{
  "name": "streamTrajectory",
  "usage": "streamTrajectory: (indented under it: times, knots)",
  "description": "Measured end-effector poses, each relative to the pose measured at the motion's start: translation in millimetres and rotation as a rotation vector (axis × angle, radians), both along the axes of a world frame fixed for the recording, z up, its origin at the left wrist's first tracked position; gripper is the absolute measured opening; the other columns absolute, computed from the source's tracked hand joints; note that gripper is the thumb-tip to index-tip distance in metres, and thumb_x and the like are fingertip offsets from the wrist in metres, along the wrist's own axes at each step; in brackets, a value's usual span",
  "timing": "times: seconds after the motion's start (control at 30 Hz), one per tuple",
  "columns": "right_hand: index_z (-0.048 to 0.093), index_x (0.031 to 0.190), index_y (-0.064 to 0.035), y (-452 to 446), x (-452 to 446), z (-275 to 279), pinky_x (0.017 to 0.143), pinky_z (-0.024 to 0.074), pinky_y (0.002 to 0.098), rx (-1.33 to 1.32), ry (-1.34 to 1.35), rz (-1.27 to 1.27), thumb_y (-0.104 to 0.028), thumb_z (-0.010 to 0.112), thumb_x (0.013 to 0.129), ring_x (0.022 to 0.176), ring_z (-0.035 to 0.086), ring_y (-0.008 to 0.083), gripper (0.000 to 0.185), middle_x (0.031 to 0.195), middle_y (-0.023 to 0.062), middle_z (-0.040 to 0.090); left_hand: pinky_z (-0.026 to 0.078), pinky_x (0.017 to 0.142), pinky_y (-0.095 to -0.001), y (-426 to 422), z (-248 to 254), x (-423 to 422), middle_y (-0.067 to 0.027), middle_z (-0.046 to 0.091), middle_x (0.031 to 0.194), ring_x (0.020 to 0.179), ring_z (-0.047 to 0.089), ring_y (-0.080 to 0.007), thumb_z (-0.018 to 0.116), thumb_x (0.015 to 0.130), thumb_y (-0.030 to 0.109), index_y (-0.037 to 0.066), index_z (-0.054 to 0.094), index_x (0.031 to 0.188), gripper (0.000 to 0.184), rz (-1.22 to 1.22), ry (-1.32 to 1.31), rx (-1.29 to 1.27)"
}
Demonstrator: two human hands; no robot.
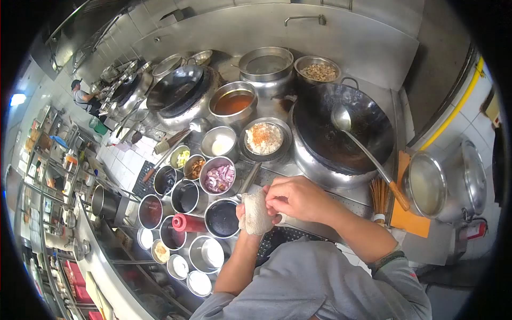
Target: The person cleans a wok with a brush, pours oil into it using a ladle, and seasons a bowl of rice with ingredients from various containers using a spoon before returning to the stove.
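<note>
Evidently, the cloth (260, 214) is serving as a wrap, for it is lying around the left hand (242, 210) in front of the person's torso; the folded layers are probably giving padding against hot metal, though this is a judgement. The covering is hiding most of the left hand; how far it is opening, and whether it is gripping the fabric, cannot be told. The right hand (293, 198) is meeting the cloth's right edge with fingers bent and drawn together; whether they are pinching fabric is not clear.

As to placement, the wok (313, 125) is sitting on the burner ahead and to the right; the ladle (374, 160) is resting with its bowl inside and its wooden handle projecting over the rim, presumably for ready access by the right hand; pots of ingredients, sliced onion (219, 178) among them, are standing close on the left, seemingly for quick scooping; a red bottle (188, 223) is lying on its side among them.

As to pose, the left forearm is rising steeply from below; the right forearm is slanting in from the right, its elbow bending outward and its wrist turning towards the cloth.
</note>
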State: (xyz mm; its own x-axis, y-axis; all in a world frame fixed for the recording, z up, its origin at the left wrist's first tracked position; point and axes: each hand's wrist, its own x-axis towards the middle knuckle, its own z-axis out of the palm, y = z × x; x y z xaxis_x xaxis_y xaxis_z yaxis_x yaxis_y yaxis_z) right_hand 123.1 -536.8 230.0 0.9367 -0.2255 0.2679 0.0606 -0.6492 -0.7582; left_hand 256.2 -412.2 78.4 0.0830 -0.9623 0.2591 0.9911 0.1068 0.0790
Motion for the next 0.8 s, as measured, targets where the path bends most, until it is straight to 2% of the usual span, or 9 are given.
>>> streamTrajectory:
  times: [0.3, 0.43, 0.6, 0.77, 0.8]
  knots:
    - [0.069, 0.083, -0.0044, 3.6, 4.7, -6.9, 0.070, 0.0526, 0.0392, -0.048, -0.003, 0.009, -0.014, 0.065, 0.084, 0.078, 0.067, 0.0300, 0.010, 0.086, 0.0112, 0.068, 0.052, 0.069, -0.0446, 2.4, -8.0, 4.0, -0.0109, 0.061, 0.111, 0.089, 0.064, -0.0241, 0.068, 0.073, 0.044, 0.010, 0.043, 0.139, 0.078, -0.007, -0.015, -0.009]
    - [0.065, 0.079, -0.0041, 10.0, 4.3, -10.1, 0.070, 0.0505, 0.0414, -0.021, 0.018, -0.056, -0.016, 0.066, 0.083, 0.075, 0.064, 0.0312, 0.013, 0.079, 0.0120, 0.062, 0.052, 0.069, -0.0442, 5.6, -13.1, 3.2, -0.0100, 0.061, 0.111, 0.089, 0.065, -0.0229, 0.066, 0.074, 0.046, 0.010, 0.043, 0.139, 0.078, 0.013, -0.049, 0.027]
    - [0.065, 0.079, -0.0036, 11.9, 3.9, -21.0, 0.070, 0.0504, 0.0418, 0.003, -0.009, -0.052, -0.016, 0.065, 0.083, 0.076, 0.064, 0.0317, 0.013, 0.079, 0.0123, 0.062, 0.054, 0.060, -0.0363, 8.3, -6.8, -0.3, -0.0072, 0.060, 0.101, 0.082, 0.059, -0.0173, 0.065, 0.074, 0.051, 0.007, 0.059, 0.116, 0.061, 0.057, -0.129, 0.120]
    - [0.065, 0.080, -0.0029, 10.7, 2.1, -16.8, 0.070, 0.0504, 0.0419, 0.048, 0.014, -0.024, -0.015, 0.065, 0.083, 0.076, 0.064, 0.0312, 0.013, 0.080, 0.0122, 0.062, 0.054, 0.062, -0.0364, 8.9, 4.0, -3.5, -0.0070, 0.061, 0.102, 0.084, 0.060, -0.0173, 0.065, 0.075, 0.051, 0.008, 0.059, 0.117, 0.060, 0.000, -0.066, 0.110]
    - [0.065, 0.080, -0.0027, 10.0, 2.1, -17.6, 0.070, 0.0504, 0.0419, 0.047, 0.009, -0.016, -0.015, 0.064, 0.084, 0.076, 0.064, 0.0310, 0.013, 0.080, 0.0121, 0.062, 0.053, 0.066, -0.0385, 8.5, -0.1, -2.3, -0.0073, 0.060, 0.106, 0.086, 0.059, -0.0187, 0.066, 0.075, 0.049, 0.009, 0.053, 0.125, 0.065, -0.020, -0.039, 0.065]
